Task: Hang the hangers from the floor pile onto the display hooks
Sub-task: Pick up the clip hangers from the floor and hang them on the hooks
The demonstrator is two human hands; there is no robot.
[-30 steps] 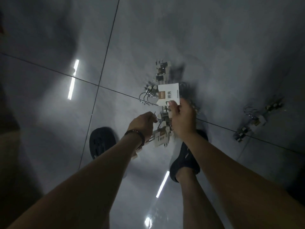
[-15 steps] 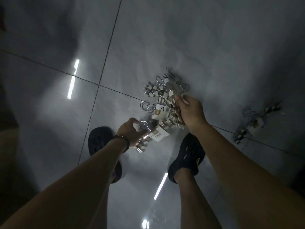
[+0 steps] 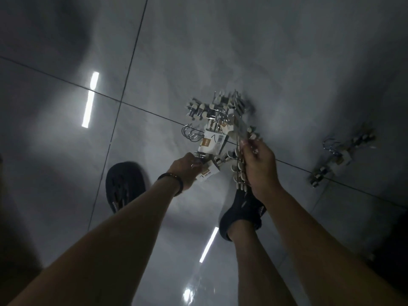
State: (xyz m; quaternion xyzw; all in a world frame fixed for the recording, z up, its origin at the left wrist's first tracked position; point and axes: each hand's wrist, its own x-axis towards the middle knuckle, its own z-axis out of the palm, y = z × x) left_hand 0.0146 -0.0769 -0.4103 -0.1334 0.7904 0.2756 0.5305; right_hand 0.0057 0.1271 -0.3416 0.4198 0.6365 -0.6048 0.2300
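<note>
The floor (image 3: 242, 51) fills the view: large glossy grey tiles split by thin dark grout lines, dim all over. Two bright strip reflections (image 3: 90, 99) lie on its polished surface, one at the left and one low between the legs.

Two bare forearms reach down from the bottom edge toward the middle. Below them stand two dark shoes, the left shoe (image 3: 124, 184) flat on a tile and the right shoe (image 3: 242, 210) partly hidden behind the right wrist.

The hangers (image 3: 220, 115) bunch in a tangled cluster just ahead of the feet, over a grout line. They are pale clip hangers with shiny wire hooks that curl out at the cluster's left side. Motion blur hides whether the far end rests on the floor.

A smaller bundle (image 3: 340, 155) of the same kind lies on the floor well apart at the right.

The right grip (image 3: 258, 164) is curled round a row of pale clips at the cluster's right side, fingertips pinched on the wires. The left grip (image 3: 187, 171) is closed on the metal hooks at the cluster's near end.

White card labels (image 3: 212, 143) with an orange patch wrap some hangers, between the two grips. A dark wristband (image 3: 171, 181) circles the left wrist.
</note>
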